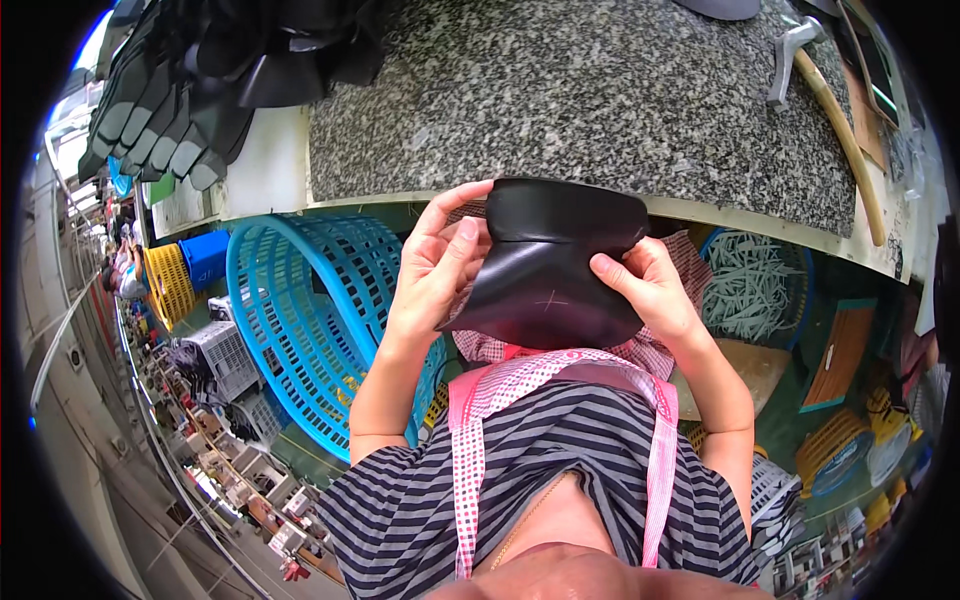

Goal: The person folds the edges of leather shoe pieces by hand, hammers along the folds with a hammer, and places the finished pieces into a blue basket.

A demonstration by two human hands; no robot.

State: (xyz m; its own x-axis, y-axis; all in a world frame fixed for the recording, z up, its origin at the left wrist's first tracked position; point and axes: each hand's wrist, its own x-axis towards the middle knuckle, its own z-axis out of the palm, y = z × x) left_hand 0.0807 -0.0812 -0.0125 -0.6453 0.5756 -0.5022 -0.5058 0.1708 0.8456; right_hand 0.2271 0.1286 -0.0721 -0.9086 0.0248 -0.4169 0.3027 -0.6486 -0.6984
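A glossy black leather piece [545,275], which looks like part of a shoe upper, is held up between both hands in front of my apron [466,470]. A seam crosses it below its folded-over upper band, and a thin pale cross is marked on its lower panel. My left hand [440,262] grips the left edge, thumb pointing up along the side and fingers partly behind. On the opposite edge, my right hand [652,288] pinches the leather with its thumb on the front; its other fingers are partly hidden behind. The piece hangs just off the bench's near edge.
The speckled granite bench top [560,100] lies ahead. Stacked black leather pieces [170,110] overhang its left end. A hammer [825,105] rests at the right. Below are a large blue plastic basket [300,340] on the left and a bin of pale strips [750,285] on the right.
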